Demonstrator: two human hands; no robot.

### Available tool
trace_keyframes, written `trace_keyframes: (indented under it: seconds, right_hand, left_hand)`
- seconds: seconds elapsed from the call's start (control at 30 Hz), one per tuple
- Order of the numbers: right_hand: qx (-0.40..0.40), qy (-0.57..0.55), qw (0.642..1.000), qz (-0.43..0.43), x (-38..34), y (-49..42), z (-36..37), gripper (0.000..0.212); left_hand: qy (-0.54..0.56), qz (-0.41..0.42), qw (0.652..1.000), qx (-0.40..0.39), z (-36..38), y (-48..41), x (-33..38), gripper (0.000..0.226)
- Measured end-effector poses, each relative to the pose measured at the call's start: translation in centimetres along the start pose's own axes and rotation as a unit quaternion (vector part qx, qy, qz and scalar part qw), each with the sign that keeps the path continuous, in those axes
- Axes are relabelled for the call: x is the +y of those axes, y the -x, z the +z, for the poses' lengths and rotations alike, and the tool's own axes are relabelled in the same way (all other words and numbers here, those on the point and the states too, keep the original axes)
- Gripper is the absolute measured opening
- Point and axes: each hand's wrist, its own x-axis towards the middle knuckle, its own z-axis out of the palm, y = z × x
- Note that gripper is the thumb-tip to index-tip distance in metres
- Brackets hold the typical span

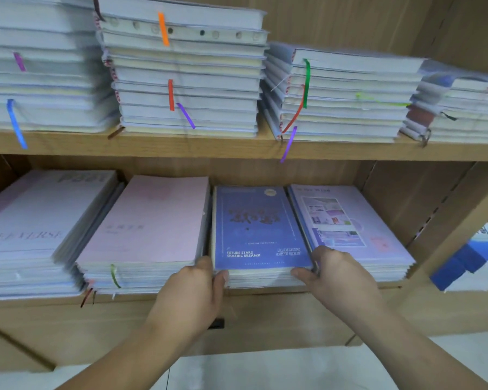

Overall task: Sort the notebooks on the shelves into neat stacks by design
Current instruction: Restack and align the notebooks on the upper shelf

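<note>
A stack of blue notebooks (258, 229) lies on the lower shelf (265, 291), its top cover reading "Future stars chasing dreams". My left hand (200, 285) grips the stack's front left corner, fingers reaching into the gap beside it. My right hand (330, 273) grips the front right corner, thumb near the top cover. A pink stack (150, 220) lies to the left, a lilac collage-cover stack (350, 223) to the right, and a pale "Reverse" stack (31, 220) at the far left.
The upper shelf (237, 149) carries several tall stacks of white-edged notebooks (186, 74) with coloured ribbon markers hanging out. A wooden side panel (434, 209) closes the shelf on the right. Blue and white boxes (468, 263) sit beyond it.
</note>
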Motion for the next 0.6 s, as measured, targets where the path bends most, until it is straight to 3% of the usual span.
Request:
trace_keyframes:
  seconds: [0.37,0.43,0.6]
  right_hand:
    - [-0.017,-0.070,0.997,0.027,1.0,-0.2,-1.3,0.040]
    - [-0.013,-0.104,0.994,0.040,2.6,-0.3,-2.4,0.043]
    - [-0.045,-0.096,0.983,0.149,9.5,-0.2,-4.1,0.046]
  left_hand:
    - [-0.072,0.026,0.997,0.020,-1.9,-0.2,0.5,0.040]
    - [-0.014,0.062,0.998,0.016,-1.9,0.4,1.6,0.034]
    - [0.147,0.111,0.979,-0.093,2.2,1.7,7.8,0.019]
